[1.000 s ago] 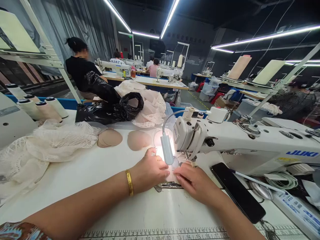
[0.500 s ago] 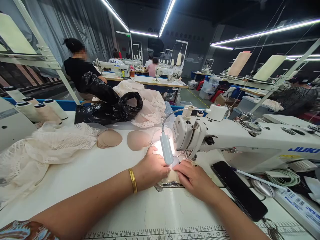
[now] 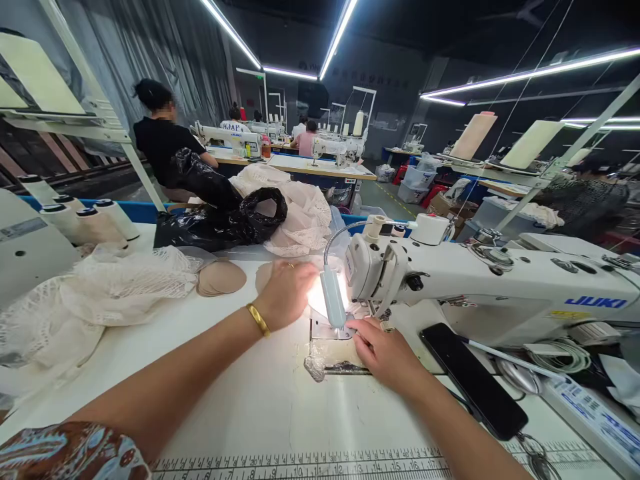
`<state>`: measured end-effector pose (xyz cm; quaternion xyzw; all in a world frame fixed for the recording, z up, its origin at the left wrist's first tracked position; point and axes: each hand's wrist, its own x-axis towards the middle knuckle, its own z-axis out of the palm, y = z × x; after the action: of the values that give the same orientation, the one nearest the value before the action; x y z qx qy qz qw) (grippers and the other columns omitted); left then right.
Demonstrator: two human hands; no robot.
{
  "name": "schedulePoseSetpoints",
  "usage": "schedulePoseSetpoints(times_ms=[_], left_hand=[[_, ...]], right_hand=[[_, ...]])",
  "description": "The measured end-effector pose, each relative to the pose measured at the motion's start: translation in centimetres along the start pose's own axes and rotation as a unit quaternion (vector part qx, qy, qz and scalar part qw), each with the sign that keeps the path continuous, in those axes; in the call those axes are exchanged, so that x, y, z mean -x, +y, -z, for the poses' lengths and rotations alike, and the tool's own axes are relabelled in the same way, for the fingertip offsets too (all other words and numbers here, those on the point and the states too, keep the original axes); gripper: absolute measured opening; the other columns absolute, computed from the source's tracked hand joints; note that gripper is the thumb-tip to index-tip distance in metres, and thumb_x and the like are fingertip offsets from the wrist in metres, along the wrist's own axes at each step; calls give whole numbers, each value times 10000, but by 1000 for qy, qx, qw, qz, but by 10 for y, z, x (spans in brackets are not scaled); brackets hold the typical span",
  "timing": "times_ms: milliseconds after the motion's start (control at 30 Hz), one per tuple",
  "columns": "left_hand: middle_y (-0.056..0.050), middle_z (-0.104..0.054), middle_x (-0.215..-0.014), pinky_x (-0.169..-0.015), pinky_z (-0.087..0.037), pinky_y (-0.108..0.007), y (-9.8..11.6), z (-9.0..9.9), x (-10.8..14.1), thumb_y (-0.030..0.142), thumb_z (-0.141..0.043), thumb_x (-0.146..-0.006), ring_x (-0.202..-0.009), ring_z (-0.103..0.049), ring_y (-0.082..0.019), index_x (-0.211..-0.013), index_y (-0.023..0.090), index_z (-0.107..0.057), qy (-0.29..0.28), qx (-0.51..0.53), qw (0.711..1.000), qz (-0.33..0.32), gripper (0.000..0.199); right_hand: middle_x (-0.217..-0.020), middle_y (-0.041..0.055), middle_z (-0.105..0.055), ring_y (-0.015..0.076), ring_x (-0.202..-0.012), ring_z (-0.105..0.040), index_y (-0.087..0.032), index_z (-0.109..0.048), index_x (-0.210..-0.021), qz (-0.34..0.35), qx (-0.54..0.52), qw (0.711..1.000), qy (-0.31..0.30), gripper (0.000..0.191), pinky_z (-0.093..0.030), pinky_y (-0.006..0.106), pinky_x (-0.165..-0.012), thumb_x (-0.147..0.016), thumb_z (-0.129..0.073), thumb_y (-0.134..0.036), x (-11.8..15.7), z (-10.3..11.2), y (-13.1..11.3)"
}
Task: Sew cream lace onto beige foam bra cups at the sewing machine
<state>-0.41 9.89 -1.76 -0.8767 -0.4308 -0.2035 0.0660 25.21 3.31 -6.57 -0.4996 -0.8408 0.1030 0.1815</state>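
My left hand (image 3: 286,293), with a gold bangle (image 3: 258,320) at the wrist, is just left of the lit grey lamp head (image 3: 333,297). Its fingers are drawn together at the edge of bright, pale material; glare hides what they grip. My right hand (image 3: 383,350) is at the front of the sewing machine (image 3: 480,273), thumb and forefinger closed close to the metal needle plate (image 3: 325,331). Anything between those fingertips is too small to make out. Partly behind my left hand lies a beige round piece (image 3: 263,277); a stack of beige rounds (image 3: 221,277) sits farther left.
Cream lace fabric (image 3: 100,287) covers the table's left side. A black plastic bag (image 3: 200,227) and more pale fabric (image 3: 303,213) lie at the back. Right of my hand are a black phone (image 3: 475,380) and cables (image 3: 563,355). A ruler strip (image 3: 300,465) runs along the front edge.
My left hand has moved away from the needle area, back and to the left, uncovering the needle plate. The right hand stays nearly in place by the plate.
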Motion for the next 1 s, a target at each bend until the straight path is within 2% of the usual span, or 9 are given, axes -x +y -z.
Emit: schedulePoseSetpoints(times_ms=[67,133,267,367,567,700,833,933,1000], left_hand=[[-153,-666,-1243,-932,-335,-534,-14,1,-7,7,-515,-711,-1107,-569,-353,-902,173,-709,-8,-1,999,47,319],[-138,-682,-1222,-952,-340,-538,-22,-3,-13,32,-547,-695,-1162,-546,-373,-792,183,-702,-31,16,997,71,237],[-74,-735,-982,-956,-371,-480,-29,-10,-25,104,-559,-725,-1063,-594,-321,-738,209,-689,-46,86,987,125,167],[-35,-720,-861,-906,-405,-411,-38,1,-26,223,-591,-750,-922,-614,-279,-743,220,-686,-36,159,972,170,95],[12,-633,-707,-667,-412,-278,-60,43,-10,456,-694,-725,-701,-555,-177,-691,201,-611,-23,345,915,207,270],[-1,-608,-695,-626,-429,-271,-59,46,-6,459,-732,-701,-667,-552,-162,-721,186,-594,-2,446,864,234,306],[27,-474,-581,-570,-407,-267,-56,38,-17,368,-696,-680,-582,-470,-133,-593,197,-501,87,474,833,271,273],[32,-463,-603,-581,-403,-269,-54,47,-21,327,-615,-701,-587,-441,-129,-594,214,-451,217,439,819,298,226],[24,-528,-675,-642,-422,-277,-47,60,-16,300,-587,-733,-653,-480,-142,-646,216,-491,317,383,813,304,154]], right_hand=[[-913,44,-686,199,-659,-548,-261,-641,-1147,3,-2,1000,4,294,-409,312,-598,-1000,-391,-211,0,-1,1],[-911,47,-689,200,-667,-556,-253,-639,-1137,7,-5,1000,9,283,-414,312,-605,-1003,-393,-213,0,-1,1],[-937,59,-701,208,-702,-580,-250,-640,-1144,15,-5,1000,16,281,-434,316,-625,-1004,-399,-215,0,0,1],[-933,59,-702,222,-766,-605,-256,-647,-1138,25,-8,999,31,271,-451,315,-649,-996,-420,-216,0,0,1],[-947,55,-704,218,-742,-599,-247,-644,-1158,16,-12,1000,18,284,-451,323,-660,-999,-411,-211,0,-1,2],[-929,57,-695,219,-731,-594,-233,-645,-1173,13,-12,1000,8,294,-436,327,-664,-997,-412,-197,-1,-2,2],[-953,62,-693,201,-703,-568,-212,-644,-1186,12,-20,1000,-3,302,-431,327,-681,-992,-418,-168,-2,-1,1],[-962,63,-690,184,-668,-532,-204,-646,-1171,9,-18,1000,-8,298,-407,312,-656,-993,-412,-158,-2,2,0],[-942,54,-683,177,-663,-518,-208,-651,-1148,10,-22,1000,-6,297,-389,300,-640,-985,-412,-143,-3,4,-2]])
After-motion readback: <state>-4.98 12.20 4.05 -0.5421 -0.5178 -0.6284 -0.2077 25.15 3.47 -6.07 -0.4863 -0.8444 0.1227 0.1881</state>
